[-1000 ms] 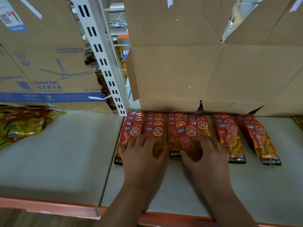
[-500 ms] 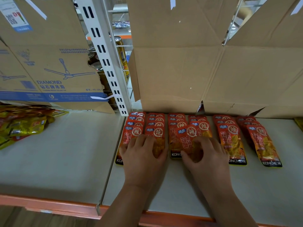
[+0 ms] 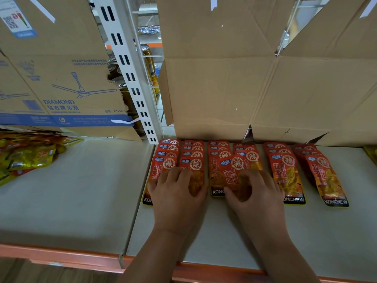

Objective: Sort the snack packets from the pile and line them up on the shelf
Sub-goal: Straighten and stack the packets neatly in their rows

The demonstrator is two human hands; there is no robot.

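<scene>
The red snack packets [image 3: 287,176] are thin plastic film, glossy enough to catch the light along their creases. The yellow packets [image 3: 30,158] look shinier still, almost foil-like and crinkled. The shelf [image 3: 81,190] is a smooth, matt, pale board with an orange painted front edge [image 3: 61,257]. The slotted upright [image 3: 130,74] is white-painted metal. The printed box [image 3: 61,78] and the plain box [image 3: 224,88] are dull brown cardboard, creased and torn at the edges. The cans [image 3: 150,64] behind gleam like metal.

The pale grey, orange-edged shelf [image 3: 71,201] carries overlapping rows of red snack packets [image 3: 287,174] right and heaped yellow packets [image 3: 26,158] far left.
</scene>
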